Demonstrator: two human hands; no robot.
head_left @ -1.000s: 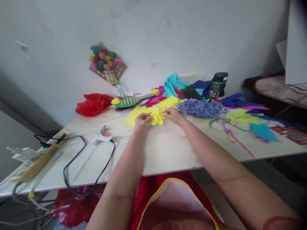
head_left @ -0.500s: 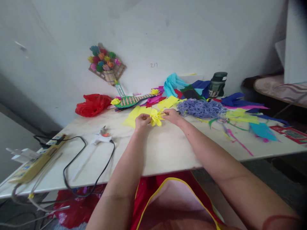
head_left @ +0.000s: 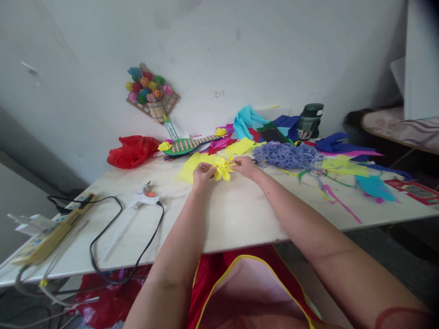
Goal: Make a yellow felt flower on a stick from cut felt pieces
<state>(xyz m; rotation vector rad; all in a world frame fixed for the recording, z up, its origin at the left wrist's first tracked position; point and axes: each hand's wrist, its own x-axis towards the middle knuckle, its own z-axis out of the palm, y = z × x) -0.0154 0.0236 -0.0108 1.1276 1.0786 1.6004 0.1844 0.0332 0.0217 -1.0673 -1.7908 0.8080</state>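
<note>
A yellow paper flower [head_left: 222, 169] with spread petals is held between my two hands, just above the table. My left hand [head_left: 203, 174] pinches its left side with thumb and fingers. On the other side, my right hand [head_left: 245, 166] is closed on the flower's right part, where a thin yellow piece runs into the fingers. A sheet of yellow crepe paper [head_left: 187, 171] lies flat behind my left hand. Right of my right hand sits a tangled heap of purple-grey yarn [head_left: 290, 155].
A white glue gun [head_left: 144, 199] with a black cord lies left, near a power strip [head_left: 58, 228]. Behind are a red plastic bag [head_left: 132, 151], a green woven craft piece [head_left: 195, 145] and a dark green bottle [head_left: 310, 121]. Coloured paper scraps [head_left: 375, 187] lie right. The table edge [head_left: 247, 246] is close.
Both hands stay almost still on the yellow flower. The view shifts very slightly; nothing is let go or taken up.
</note>
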